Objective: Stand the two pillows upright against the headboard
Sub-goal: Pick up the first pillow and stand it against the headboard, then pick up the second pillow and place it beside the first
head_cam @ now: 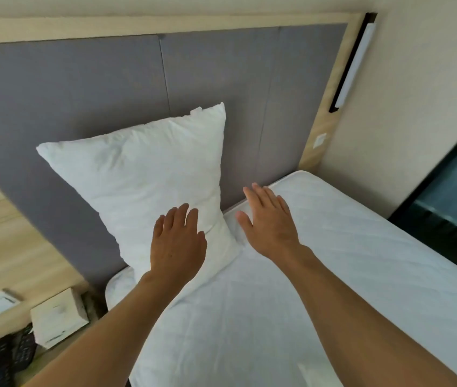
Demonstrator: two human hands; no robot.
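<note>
Both hands are spread flat with fingers apart, gripping nothing. The left hand [178, 241] lies over the lower front of the pillow [149, 174], though I cannot tell whether the palm presses it or just hovers. The right hand [267, 222] is held open just beside the pillow's right edge, above the mattress [333, 261].

Only one pillow is in sight. It stands upright and tilted, its back leaning on the grey padded headboard [82, 88] and its bottom corner resting on the mattress close to the left edge of the bed. To the pillow's right, a long stretch of headboard and mattress lies bare, running to the bed's rounded far corner near the wall [417, 107].

White quilted fabric covers the mattress. A pale wooden frame borders the headboard, with a long white light bar [354, 65] mounted on its right side and a small switch plate [319, 140] lower down. On the left, a wooden nightstand [3, 247] holds a small pale box [58, 317] and a dark telephone [12, 356]. A dark window [453, 191] fills the right edge.
</note>
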